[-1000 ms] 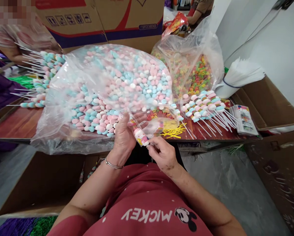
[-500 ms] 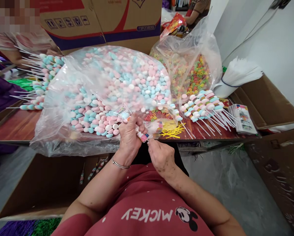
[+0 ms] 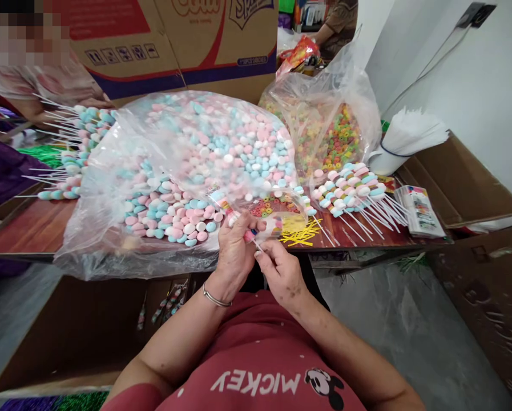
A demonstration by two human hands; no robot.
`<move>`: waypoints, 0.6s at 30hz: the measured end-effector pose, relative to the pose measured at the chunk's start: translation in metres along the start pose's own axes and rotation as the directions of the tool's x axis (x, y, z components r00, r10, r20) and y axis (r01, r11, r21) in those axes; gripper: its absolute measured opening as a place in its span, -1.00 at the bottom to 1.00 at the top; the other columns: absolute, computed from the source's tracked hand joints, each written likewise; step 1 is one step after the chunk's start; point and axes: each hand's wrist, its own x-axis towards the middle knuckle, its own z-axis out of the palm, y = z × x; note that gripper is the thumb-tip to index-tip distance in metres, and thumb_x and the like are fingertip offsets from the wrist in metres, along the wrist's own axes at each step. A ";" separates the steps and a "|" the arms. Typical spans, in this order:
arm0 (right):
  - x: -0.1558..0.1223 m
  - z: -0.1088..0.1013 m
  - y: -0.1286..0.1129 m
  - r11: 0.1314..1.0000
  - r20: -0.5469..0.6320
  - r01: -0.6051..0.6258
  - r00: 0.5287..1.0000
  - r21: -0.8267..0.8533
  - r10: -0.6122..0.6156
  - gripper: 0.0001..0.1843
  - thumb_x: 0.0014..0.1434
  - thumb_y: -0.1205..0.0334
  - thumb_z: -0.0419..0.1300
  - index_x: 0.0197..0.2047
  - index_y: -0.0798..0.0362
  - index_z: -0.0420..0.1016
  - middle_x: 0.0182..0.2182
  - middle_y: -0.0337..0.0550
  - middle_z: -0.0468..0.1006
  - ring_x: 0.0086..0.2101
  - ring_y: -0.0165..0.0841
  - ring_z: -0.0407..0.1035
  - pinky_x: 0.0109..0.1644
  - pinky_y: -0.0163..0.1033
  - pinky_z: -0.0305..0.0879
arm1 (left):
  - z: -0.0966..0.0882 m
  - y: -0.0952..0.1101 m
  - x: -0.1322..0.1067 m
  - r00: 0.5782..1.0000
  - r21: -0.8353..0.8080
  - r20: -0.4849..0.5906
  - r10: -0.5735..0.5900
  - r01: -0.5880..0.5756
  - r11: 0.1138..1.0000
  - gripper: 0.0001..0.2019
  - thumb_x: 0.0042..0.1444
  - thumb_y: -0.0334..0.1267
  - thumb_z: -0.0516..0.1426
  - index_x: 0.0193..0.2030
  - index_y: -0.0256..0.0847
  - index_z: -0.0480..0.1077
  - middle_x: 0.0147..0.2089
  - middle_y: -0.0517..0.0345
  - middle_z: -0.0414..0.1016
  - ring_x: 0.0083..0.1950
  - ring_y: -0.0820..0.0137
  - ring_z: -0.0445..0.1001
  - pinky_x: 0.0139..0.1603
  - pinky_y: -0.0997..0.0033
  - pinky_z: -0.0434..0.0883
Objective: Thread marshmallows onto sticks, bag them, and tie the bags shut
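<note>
My left hand (image 3: 233, 251) is closed around a candy skewer (image 3: 222, 204) in a clear printed wrapper, its colourful end poking out past the fingers. Just to the right, my right hand (image 3: 282, 270) pinches the white stick at the skewer's near end. Behind my fingers lie a stack of small printed clear wrappers (image 3: 273, 227) and a pile of yellow twist ties (image 3: 301, 231). To the left, pink, white and blue marshmallow candies (image 3: 170, 214) spill from a large clear bag (image 3: 123, 137). Part of the skewer is hidden by my left hand.
Several candy skewers (image 3: 350, 185) lie at the right, beside a card stack (image 3: 418, 210) and a white container (image 3: 388, 162) of sticks. A bag of ring candies (image 3: 341, 137) stands behind. More skewers (image 3: 84, 137) lie left. An open carton (image 3: 88, 331) sits below. Two other people are beyond.
The skewer's wrapped end now shows more of its coloured candies beyond my left hand. My right hand's fingers have loosened slightly, and the stick shows between the hands. The view has tilted up slightly.
</note>
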 end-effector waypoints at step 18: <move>0.006 -0.022 0.010 0.961 -0.021 0.160 0.985 -0.224 -0.169 -0.68 0.34 0.20 -0.07 -0.24 0.07 0.48 -0.40 -0.11 0.58 -0.41 -0.38 0.45 -0.32 -0.35 0.29 | -0.024 -0.004 -0.023 0.875 0.249 0.357 -0.328 0.250 0.936 -0.51 0.03 0.20 0.20 -0.21 -0.26 0.51 -0.30 0.02 0.58 -0.19 0.28 0.53 -0.11 0.31 0.45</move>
